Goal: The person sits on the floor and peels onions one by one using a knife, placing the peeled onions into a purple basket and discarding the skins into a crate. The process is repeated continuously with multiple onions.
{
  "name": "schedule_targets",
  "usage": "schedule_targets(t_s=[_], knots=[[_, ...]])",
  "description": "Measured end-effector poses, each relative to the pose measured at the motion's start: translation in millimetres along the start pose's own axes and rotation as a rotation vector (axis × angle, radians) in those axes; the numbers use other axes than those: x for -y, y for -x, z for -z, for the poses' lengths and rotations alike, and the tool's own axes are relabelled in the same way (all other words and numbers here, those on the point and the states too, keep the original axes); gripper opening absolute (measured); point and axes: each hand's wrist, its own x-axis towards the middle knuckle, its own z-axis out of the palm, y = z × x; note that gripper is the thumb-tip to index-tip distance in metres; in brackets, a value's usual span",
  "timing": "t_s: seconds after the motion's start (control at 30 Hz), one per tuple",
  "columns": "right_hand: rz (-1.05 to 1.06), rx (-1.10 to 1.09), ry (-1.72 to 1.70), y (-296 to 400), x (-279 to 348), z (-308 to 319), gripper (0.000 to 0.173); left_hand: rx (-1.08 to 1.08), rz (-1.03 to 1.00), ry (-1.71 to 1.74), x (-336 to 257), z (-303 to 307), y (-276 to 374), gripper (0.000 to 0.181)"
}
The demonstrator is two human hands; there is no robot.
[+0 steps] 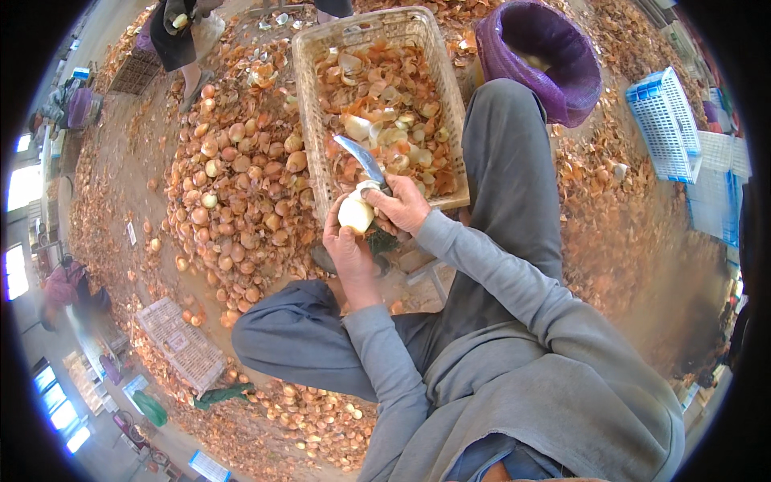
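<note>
A pale, peeled onion (pixel 356 215) is between my two hands, above the near edge of a plastic crate (pixel 450 202). My left hand (pixel 350 253) grips it from the left and below. My right hand (pixel 402 206) is closed around the handle of a knife (pixel 361 158), its thumb against the onion's top. The blade points up and left over the crate. A whitish piece of onion layer lies at the onion's top, beside the blade. Loose skins and pale onion layers (pixel 391 135) fill the crate. The right fingers are partly hidden behind the onion.
Unpeeled onions (pixel 241 162) are heaped left of the crate. A purple mesh sack (pixel 566 84) stands open beyond my right knee. White and blue crates (pixel 665 126) are at the right, an overturned crate (pixel 181 343) at the lower left. Another person (pixel 174 36) stands at the upper left.
</note>
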Motion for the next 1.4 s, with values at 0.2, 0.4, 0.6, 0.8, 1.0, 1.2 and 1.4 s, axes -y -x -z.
schedule_targets(t_s=[0.2,0.4,0.6,0.8,1.0,1.2,1.4], knots=[[-0.446,0.085,-0.264,-1,16,3,0.021,-0.103,0.13,-0.251,5,7,-3,0.053],[-0.687,-0.276,-0.68,-7,-13,9,0.018,-0.161,0.062,0.019,6,21,-5,0.055],[-0.134,-0.187,0.498,20,-20,4,0.037,-0.155,-0.058,0.036,7,29,-10,0.061],[0.008,0.082,0.438,10,37,-11,0.038,-0.148,-0.179,-0.103,5,14,3,0.06],[0.045,0.084,0.557,15,21,-11,0.023,-0.155,-0.162,-0.286,2,8,11,0.055],[0.082,0.048,0.723,34,9,-4,0.017,-0.326,-0.116,-0.013,3,-6,7,0.037],[-0.057,0.387,0.834,59,40,6,0.017,-0.373,-0.145,0.038,-8,6,5,0.03]])
